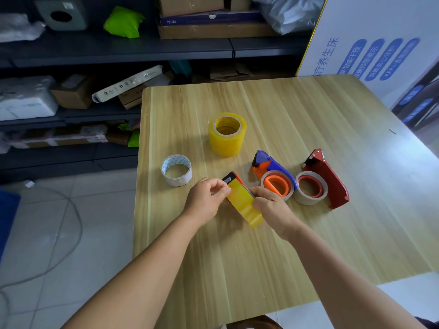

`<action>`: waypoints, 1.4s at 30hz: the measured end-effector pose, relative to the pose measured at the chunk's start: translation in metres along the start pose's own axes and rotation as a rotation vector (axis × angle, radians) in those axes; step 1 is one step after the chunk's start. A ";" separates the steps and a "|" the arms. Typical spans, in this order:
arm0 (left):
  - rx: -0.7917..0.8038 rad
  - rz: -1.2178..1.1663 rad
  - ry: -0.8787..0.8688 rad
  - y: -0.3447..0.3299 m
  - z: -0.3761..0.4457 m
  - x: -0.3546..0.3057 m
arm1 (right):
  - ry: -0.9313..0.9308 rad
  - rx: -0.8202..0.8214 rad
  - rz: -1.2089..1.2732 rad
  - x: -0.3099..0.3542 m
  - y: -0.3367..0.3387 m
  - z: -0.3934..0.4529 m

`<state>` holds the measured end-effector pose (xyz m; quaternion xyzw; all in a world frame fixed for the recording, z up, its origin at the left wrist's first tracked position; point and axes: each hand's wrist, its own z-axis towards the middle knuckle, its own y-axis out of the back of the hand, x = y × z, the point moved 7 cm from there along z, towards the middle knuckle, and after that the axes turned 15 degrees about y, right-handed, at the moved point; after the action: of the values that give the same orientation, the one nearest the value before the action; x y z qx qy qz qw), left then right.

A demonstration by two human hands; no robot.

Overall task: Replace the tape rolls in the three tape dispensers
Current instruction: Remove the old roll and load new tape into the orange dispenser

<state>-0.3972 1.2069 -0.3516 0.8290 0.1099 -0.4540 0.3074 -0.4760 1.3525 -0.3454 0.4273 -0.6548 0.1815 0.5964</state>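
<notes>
1. Hands first: the left hand (209,198) pinches at the upper end of the yellow tape roll (245,205), close to the black cutter end of the orange dispenser (234,178). The right hand (268,205) curls round the roll's far side and steadies it.
2. My judgement: a fresh roll is being seated and threaded in this first dispenser. Hold the body firm with the right hand, draw the loose end flat toward the cutter, and keep fingertips off the blade.
3. Just beyond the right hand lie the blue-and-orange dispenser (273,169) and the red dispenser (330,179), each with a nearly spent roll on it, touching or almost touching one another.
4. Left of them stands an empty-looking white core (176,170); farther back, a stack of yellow tape rolls (227,134).
5. The wooden table (308,233) has open room to the right and near; its left edge runs close by the left forearm, so work should stay inboard.
</notes>
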 end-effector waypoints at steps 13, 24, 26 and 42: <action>0.047 0.138 -0.023 -0.012 0.002 -0.011 | -0.019 0.037 -0.005 -0.010 0.006 0.004; -0.041 0.434 -0.119 -0.015 0.003 -0.025 | 0.030 0.117 -0.320 -0.008 -0.002 0.012; -0.058 0.436 -0.100 -0.014 0.006 -0.024 | 0.053 0.093 -0.350 -0.007 -0.002 0.013; 0.210 0.057 0.050 -0.019 0.006 -0.014 | 0.214 0.030 -0.606 0.009 0.005 0.023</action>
<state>-0.4184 1.2197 -0.3505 0.8705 0.0456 -0.4334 0.2288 -0.4938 1.3356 -0.3406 0.5902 -0.4286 0.0493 0.6823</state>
